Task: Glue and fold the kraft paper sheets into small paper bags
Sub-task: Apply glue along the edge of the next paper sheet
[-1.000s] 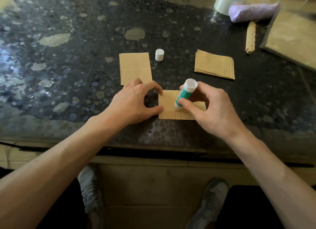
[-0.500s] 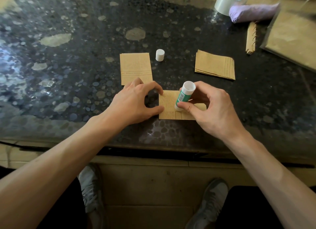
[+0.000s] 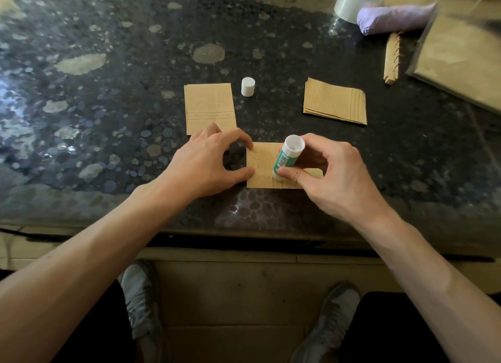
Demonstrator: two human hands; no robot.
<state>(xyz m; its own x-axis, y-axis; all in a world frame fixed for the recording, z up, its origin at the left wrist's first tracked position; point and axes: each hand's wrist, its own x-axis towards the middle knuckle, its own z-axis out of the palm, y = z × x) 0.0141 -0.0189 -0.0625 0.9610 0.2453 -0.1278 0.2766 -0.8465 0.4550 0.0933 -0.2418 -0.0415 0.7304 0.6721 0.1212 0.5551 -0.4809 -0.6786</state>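
A small kraft paper sheet (image 3: pixel 262 164) lies near the front edge of the dark stone table (image 3: pixel 108 118). My left hand (image 3: pixel 208 162) pinches its left edge between thumb and forefinger. My right hand (image 3: pixel 333 173) grips a green and white glue stick (image 3: pixel 287 158), tilted, its lower end pressed on the sheet near the near edge. The stick's white cap (image 3: pixel 248 86) stands further back. A folded kraft bag (image 3: pixel 209 108) lies flat behind my left hand. A stack of kraft sheets (image 3: pixel 335 101) lies to the right.
At the back right are a roll of clear tape (image 3: pixel 352 1), a purple bundle (image 3: pixel 393 20), a strip of folded kraft paper (image 3: pixel 391 59) and a clear packet of kraft sheets (image 3: pixel 461 59). My shoes show below the table edge.
The glue stick's lower end has slid a short way toward me and to the left along the sheet, and the stick now stands a little more upright. My left hand has stayed put.
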